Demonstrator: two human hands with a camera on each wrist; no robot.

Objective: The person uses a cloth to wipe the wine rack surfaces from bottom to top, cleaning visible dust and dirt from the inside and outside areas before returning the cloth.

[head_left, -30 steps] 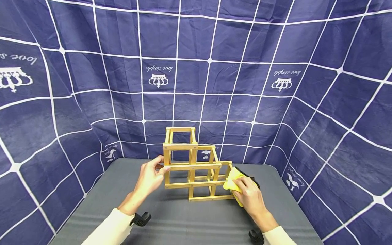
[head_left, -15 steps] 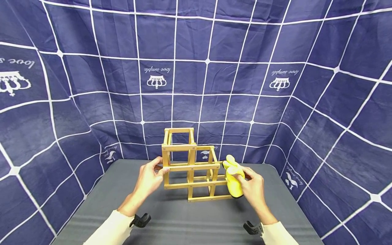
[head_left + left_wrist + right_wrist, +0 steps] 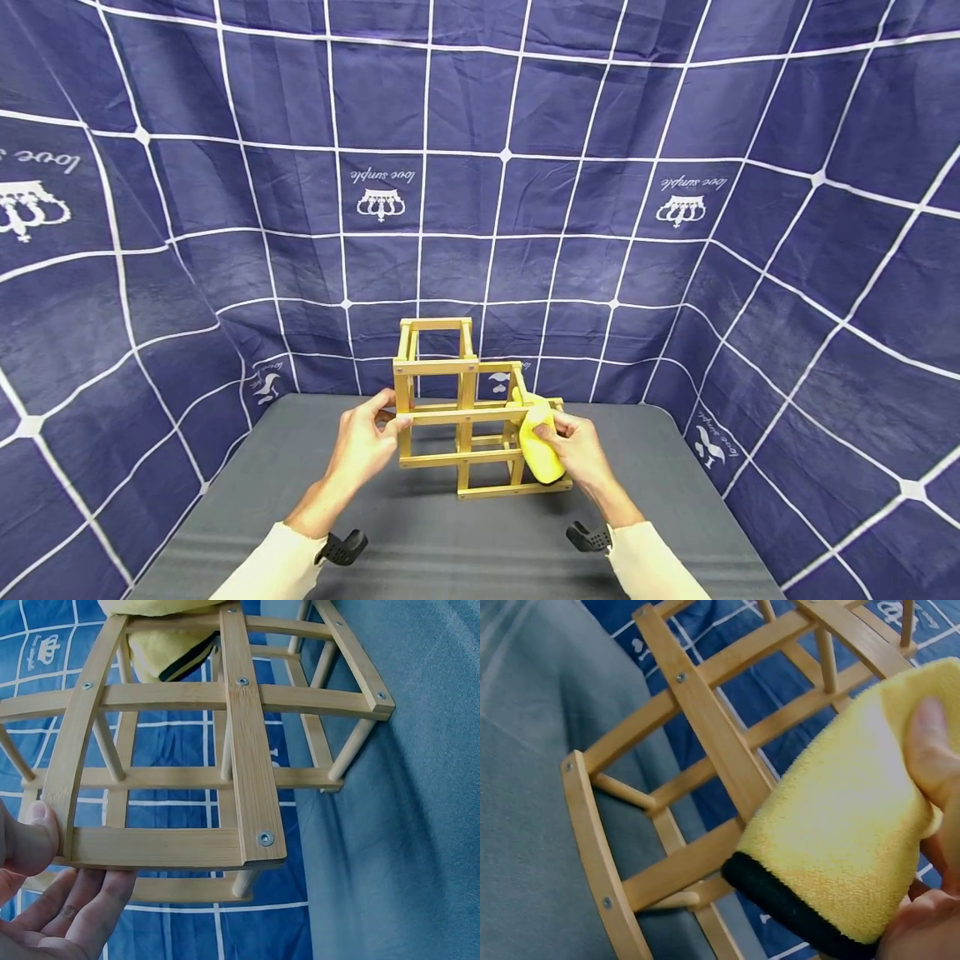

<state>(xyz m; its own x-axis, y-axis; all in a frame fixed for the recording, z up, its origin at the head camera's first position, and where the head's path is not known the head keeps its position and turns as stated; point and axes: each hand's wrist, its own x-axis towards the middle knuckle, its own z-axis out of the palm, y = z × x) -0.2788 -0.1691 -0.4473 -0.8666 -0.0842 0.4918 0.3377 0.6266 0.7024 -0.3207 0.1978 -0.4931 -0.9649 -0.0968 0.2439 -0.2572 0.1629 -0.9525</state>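
Wooden rack (image 3: pixel 467 417) | left fingers (image 3: pixel 103 909) curl round end | right fingers (image 3: pixel 933 754) pinch cloth (image 3: pixel 838 832)

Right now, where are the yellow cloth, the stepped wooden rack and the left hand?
Yellow cloth (image 3: pixel 836 825): right wrist view, middle of its fuzzy face.
Stepped wooden rack (image 3: pixel 467 416): head view, a front rail where it meets an upright.
Left hand (image 3: pixel 360 440): head view, back of the hand.

Right hand (image 3: pixel 583 454), some fingertips apparently behind yellow cloth (image 3: pixel 538 452)
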